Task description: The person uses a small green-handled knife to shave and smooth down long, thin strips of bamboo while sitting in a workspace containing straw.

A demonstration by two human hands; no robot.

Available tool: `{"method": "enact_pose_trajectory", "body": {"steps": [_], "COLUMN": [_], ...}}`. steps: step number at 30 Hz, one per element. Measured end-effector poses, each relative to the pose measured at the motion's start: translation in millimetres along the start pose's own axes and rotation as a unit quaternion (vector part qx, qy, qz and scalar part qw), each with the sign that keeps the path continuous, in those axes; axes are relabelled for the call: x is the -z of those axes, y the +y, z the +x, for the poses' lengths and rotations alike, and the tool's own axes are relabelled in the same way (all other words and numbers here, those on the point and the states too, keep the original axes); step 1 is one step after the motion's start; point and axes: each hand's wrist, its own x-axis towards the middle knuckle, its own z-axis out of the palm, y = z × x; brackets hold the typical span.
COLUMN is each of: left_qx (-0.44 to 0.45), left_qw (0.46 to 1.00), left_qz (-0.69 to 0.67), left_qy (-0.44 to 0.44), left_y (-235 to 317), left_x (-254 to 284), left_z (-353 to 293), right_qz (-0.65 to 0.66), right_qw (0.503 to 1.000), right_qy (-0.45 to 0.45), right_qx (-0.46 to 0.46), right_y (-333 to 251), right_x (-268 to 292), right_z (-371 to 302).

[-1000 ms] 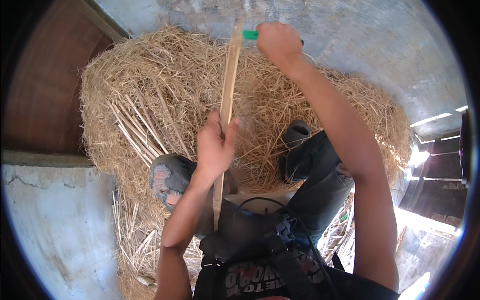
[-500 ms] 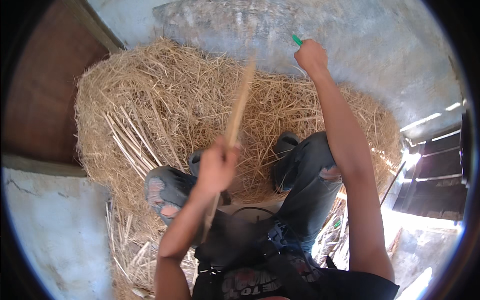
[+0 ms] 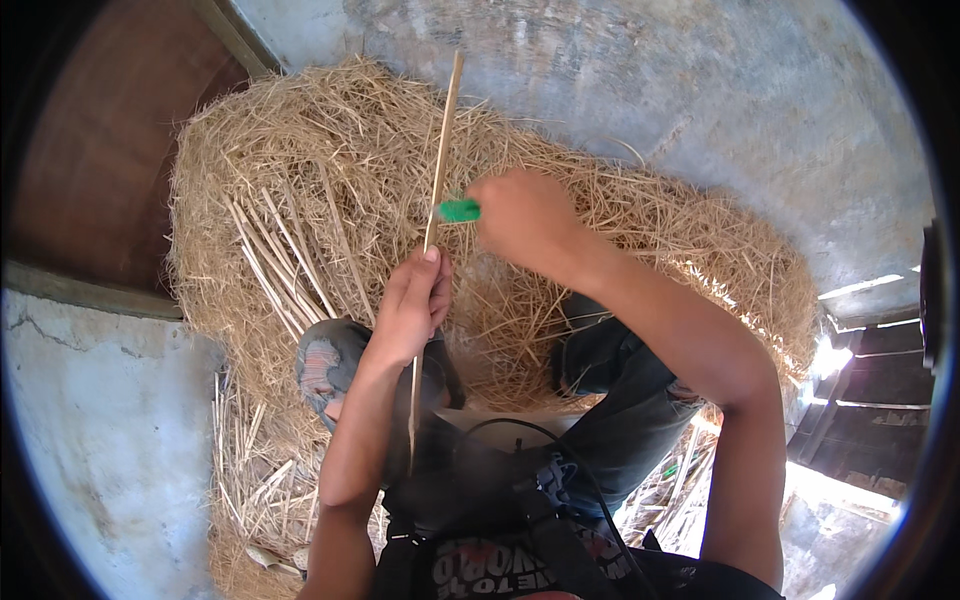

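My left hand (image 3: 412,300) is closed around a thin pale stick (image 3: 443,150), which looks like split bamboo. It stands nearly upright in the picture, leaning slightly right at its far end, and its lower end passes between my knees. Just above those fingers, a green-handled knife (image 3: 460,210) meets the stick's right side. My right hand (image 3: 530,222) grips that handle in a fist. The blade is too small to make out clearly, and whether it bites into the wood cannot be told.
Straw (image 3: 330,130) is heaped in front of me, against a grey wall (image 3: 700,90). Several cut sticks (image 3: 285,262) lie on it at left, beside my knee. A brown panel (image 3: 110,150) stands far left. Dark slats (image 3: 880,365) with bright gaps are at right.
My right hand has come from the far right, down and leftward, bringing the green-handled knife to the stick. The stick and my left hand have shifted left, and the stick stands more upright.
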Motion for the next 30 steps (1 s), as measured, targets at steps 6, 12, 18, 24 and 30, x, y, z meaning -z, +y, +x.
{"method": "enact_pose_trajectory", "body": {"steps": [6, 12, 18, 24, 30], "left_qx": [0.015, 0.057, 0.061, 0.029, 0.029], "left_qw": [0.999, 0.998, 0.989, 0.994, 0.993], "left_qz": [-0.044, -0.032, -0.047, -0.076, -0.086], "left_qy": [-0.002, -0.011, -0.128, -0.076, -0.070], "left_y": [-16.2, -18.1, -18.2, -10.5, -4.9], "left_x": [1.8, -6.5, -23.5, -6.5, -8.3], "left_z": [3.2, -5.2, -25.8, -9.4, -6.5], "right_qz": [-0.047, -0.071, -0.098, -0.047, 0.027], "right_qw": [0.998, 0.993, 0.951, 0.974, 0.998], "right_qy": [-0.030, 0.030, 0.108, 0.087, 0.045], "right_qx": [-0.011, -0.089, -0.274, -0.203, -0.020], "right_y": [-4.7, 31.3, 150.8, 115.2, 33.8], "right_x": [-17.7, -3.9, 43.2, 44.5, 3.4], "right_z": [7.7, 38.4, 31.1, 5.0, -6.0]}}
